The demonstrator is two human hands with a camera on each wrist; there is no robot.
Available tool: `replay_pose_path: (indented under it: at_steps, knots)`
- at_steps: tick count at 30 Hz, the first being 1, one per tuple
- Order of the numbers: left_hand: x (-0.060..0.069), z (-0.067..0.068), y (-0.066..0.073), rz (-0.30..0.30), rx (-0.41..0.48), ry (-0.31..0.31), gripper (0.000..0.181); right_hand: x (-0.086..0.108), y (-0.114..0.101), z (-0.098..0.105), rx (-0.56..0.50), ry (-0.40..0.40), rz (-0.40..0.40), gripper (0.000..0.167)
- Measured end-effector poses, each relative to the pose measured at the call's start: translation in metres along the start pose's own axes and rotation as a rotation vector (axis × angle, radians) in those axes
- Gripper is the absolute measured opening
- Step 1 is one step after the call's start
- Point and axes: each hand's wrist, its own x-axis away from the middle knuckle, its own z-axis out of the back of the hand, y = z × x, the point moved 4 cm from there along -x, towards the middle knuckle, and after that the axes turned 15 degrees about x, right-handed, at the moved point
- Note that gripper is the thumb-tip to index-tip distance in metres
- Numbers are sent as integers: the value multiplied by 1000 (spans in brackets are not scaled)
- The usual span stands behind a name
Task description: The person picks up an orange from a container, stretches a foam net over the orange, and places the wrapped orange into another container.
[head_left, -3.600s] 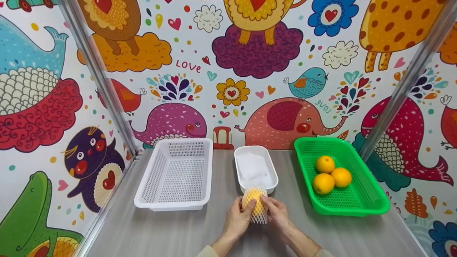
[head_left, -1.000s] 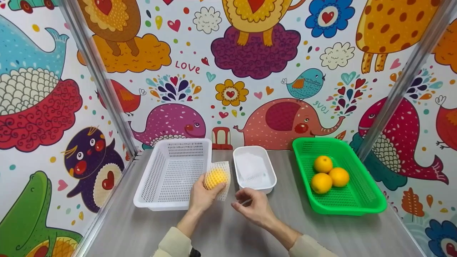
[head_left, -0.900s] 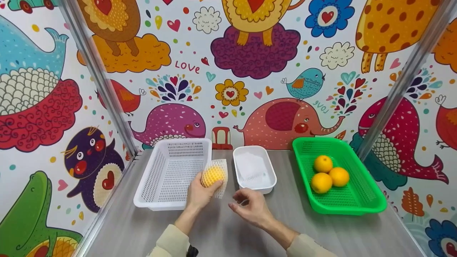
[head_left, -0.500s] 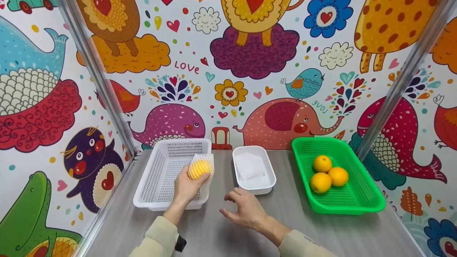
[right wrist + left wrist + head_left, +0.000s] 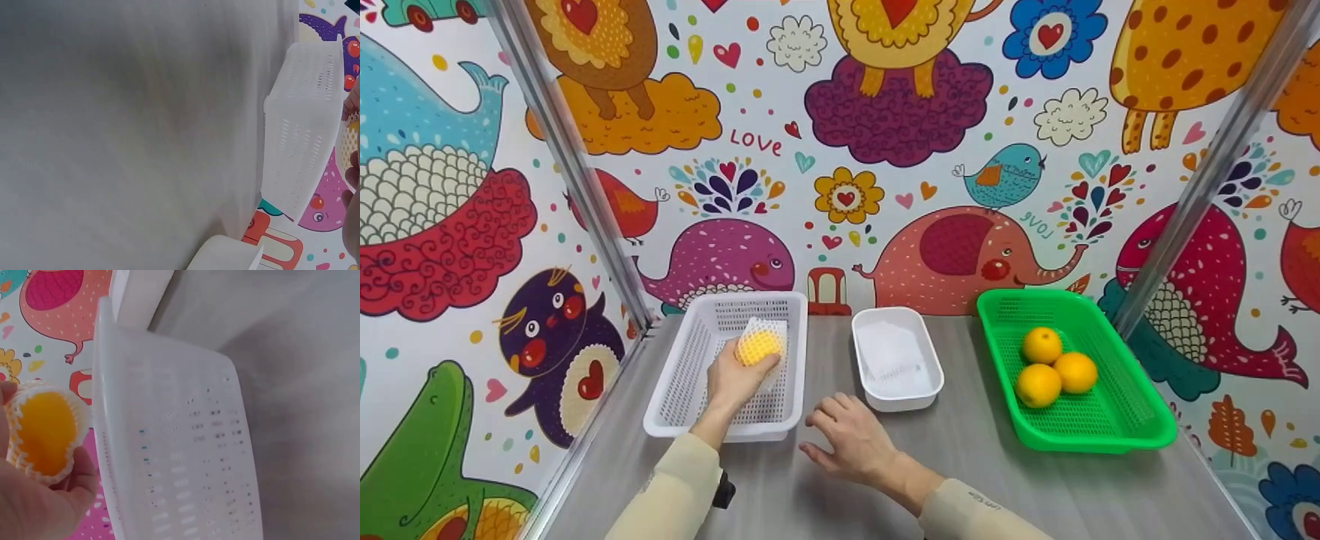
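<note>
In the head view the left hand (image 5: 733, 380) grips an orange (image 5: 759, 347) wrapped in a white foam net (image 5: 771, 327), held over the white perforated basket (image 5: 800, 375). The left wrist view shows the orange (image 5: 48, 433) through the net's open end, with fingers and thumb around it, beside the basket wall (image 5: 180, 439). The right hand (image 5: 855, 442) holds nothing; its relaxed, slightly bent fingers hover over the table, between the basket and the small white tray (image 5: 898, 403).
White net material (image 5: 889, 345) lies in the small tray. On the right stands a green basket (image 5: 1166, 427) with three bare oranges (image 5: 1042, 346). A patterned wall (image 5: 847, 247) and metal posts (image 5: 585, 187) enclose the grey table (image 5: 840, 517).
Earlier both hands were at the netted orange in front of the small tray. The right hand let go and drifted left; the left hand carried the orange left, over the white basket.
</note>
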Motion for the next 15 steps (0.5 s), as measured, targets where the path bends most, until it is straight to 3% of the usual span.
replay_pose_path:
  at_steps: [5,15]
  knots:
    - [-14,8,-7,26,-58,2,74,-5,-8,-8,60,35,40,28]
    - [-45,15,-15,115,-160,-52,65,-11,-13,-21,161,105,100,36]
